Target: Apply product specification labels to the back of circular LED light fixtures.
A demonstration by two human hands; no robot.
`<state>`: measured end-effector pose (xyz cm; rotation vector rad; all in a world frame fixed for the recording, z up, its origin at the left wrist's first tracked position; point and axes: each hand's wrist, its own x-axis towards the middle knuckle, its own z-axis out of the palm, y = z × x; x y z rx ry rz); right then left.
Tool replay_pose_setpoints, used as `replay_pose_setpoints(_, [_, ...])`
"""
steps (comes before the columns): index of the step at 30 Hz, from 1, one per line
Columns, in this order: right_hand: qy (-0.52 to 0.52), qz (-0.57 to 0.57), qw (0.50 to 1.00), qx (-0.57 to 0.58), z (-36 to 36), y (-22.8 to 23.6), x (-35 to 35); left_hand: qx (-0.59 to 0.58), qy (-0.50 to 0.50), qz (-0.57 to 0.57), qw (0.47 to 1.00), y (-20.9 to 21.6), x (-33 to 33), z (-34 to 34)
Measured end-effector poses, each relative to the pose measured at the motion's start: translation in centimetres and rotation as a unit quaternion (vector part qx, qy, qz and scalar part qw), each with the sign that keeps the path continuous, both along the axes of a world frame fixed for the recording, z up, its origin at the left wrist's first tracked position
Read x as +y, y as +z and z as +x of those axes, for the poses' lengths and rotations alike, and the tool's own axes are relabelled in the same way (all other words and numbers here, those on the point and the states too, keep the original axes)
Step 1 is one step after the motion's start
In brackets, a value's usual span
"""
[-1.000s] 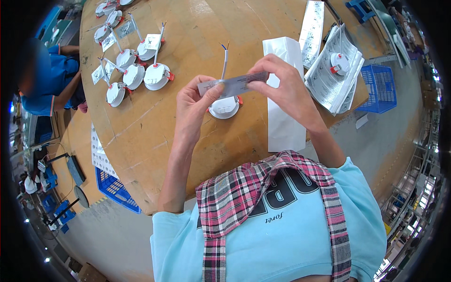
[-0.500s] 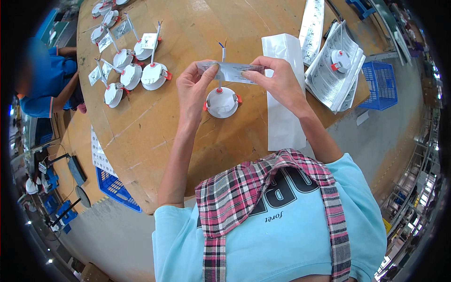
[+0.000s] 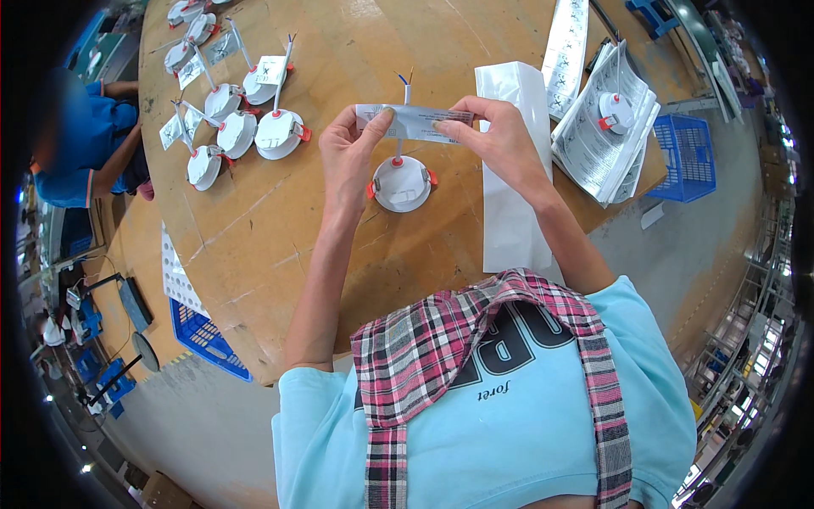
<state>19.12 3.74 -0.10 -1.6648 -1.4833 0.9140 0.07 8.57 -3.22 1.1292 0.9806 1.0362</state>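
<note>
A silver printed label is stretched sideways between my two hands, over the cable of a round white downlight. My left hand pinches the label's left end between thumb and fingers. At the other end, my right hand grips it the same way. The downlight lies on the table just below the label, its red-tipped spring clips out to both sides. Its white cable runs up behind the label, and the bare wire ends show above. Whether the label touches the cable I cannot tell.
On the wooden table, several downlights with labelled cables stand at the left. A white backing sheet lies by my right arm. Farther right, a stack of label sheets bears another downlight. A person in blue is at the left.
Both hands have shifted very slightly with the label, which now sits a little higher over the cable. The downlight beneath has stayed in place.
</note>
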Motion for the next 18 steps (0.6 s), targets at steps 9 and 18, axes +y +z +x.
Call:
replay_pose_setpoints(9, [-0.006,0.004,1.0,0.006,0.1,-0.9,0.2,-0.004,-0.006,-0.01,1.0,-0.2,0.1,0.0])
replay_pose_setpoints(18, [0.008,-0.006,1.0,0.016,0.2,-1.4,0.2,-0.018,-0.022,-0.029,0.999,-1.1,0.3,-0.3])
